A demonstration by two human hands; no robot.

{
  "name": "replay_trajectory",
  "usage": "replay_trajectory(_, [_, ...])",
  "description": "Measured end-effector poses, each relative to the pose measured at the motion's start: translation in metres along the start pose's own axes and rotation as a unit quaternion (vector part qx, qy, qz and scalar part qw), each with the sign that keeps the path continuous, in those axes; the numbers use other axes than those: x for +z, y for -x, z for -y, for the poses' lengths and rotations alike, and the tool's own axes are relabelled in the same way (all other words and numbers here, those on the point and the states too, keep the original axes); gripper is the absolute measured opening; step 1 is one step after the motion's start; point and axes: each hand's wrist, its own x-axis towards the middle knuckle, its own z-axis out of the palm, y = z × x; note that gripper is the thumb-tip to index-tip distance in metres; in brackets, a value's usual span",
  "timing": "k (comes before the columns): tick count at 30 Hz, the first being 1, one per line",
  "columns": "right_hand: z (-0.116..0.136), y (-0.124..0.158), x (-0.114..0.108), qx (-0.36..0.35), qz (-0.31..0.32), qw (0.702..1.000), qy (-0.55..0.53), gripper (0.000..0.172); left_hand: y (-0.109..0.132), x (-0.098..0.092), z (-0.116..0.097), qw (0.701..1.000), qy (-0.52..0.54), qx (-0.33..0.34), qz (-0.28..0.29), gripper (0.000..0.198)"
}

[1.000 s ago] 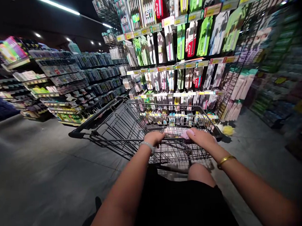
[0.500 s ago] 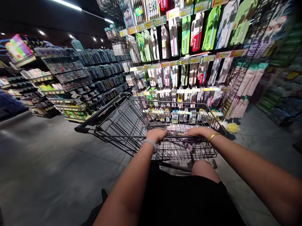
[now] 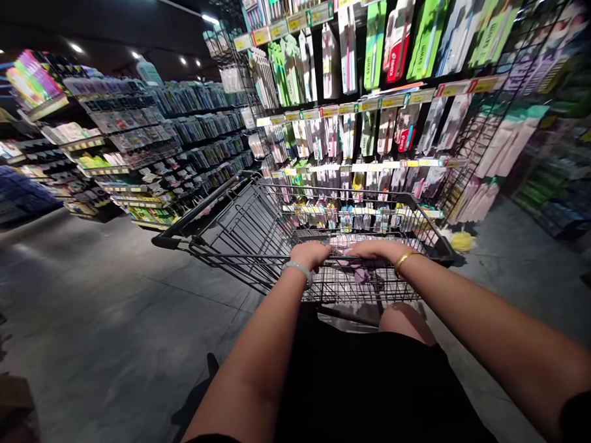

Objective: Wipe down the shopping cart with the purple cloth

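A black wire shopping cart (image 3: pixel 238 256) stands in front of me, its near rim running under both hands. My left hand (image 3: pixel 310 252), with a pale bangle at the wrist, is closed over that rim. Close beside it on the right, my right hand (image 3: pixel 372 249) curls over the same rim, with a gold bangle at its wrist; its fingertips are partly hidden. Inside the basket lie pinkish, light-purple items (image 3: pixel 360 274), seen through the wires and too blurred to name.
Just beyond the cart rises a display rack (image 3: pixel 339 108) hung with packaged brushes or similar goods. More stocked shelves (image 3: pixel 125 131) line the left. Pink and white packs (image 3: pixel 505 147) hang at the right, above a yellow fluffy item (image 3: pixel 463 241). A brown box (image 3: pixel 9 397) sits at lower left.
The rack looks nearer and larger, and the view has shifted slightly. My hands stay on the cart rim, a little closer together. A box has come into view at lower left.
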Motion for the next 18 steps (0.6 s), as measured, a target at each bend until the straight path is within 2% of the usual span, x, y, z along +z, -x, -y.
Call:
replay_trajectory(4, [-0.002,0.005,0.002,0.002,0.015,0.999,-0.038,0.026,0.002,-0.001,-0.001,1.0,0.004,-0.005,-0.001,0.06])
replay_trajectory(9, [-0.008,0.014,0.001,-0.024,-0.037,0.973,-0.225,0.043,0.004,-0.002,0.002,1.0,0.008,-0.004,0.001,0.062])
replay_trajectory(10, [-0.007,0.013,0.002,-0.033,-0.041,0.977,-0.208,0.043,0.005,-0.002,0.003,1.0,0.006,-0.006,0.001,0.063])
replay_trajectory(12, [-0.003,0.007,0.004,-0.045,-0.022,0.995,-0.087,0.037,0.005,-0.002,0.004,1.0,0.003,-0.013,0.0,0.064])
replay_trajectory(14, [0.001,0.001,0.007,-0.044,0.004,0.999,0.024,0.03,0.005,-0.002,0.004,1.0,0.001,-0.021,-0.005,0.066])
replay_trajectory(15, [0.002,-0.001,0.007,-0.045,0.015,0.998,0.047,0.028,0.005,-0.001,0.004,1.0,0.002,-0.022,-0.005,0.067])
replay_trajectory(18, [-0.001,0.003,0.006,-0.078,0.027,0.996,-0.022,0.031,0.003,-0.001,0.005,1.0,0.001,-0.02,-0.003,0.068])
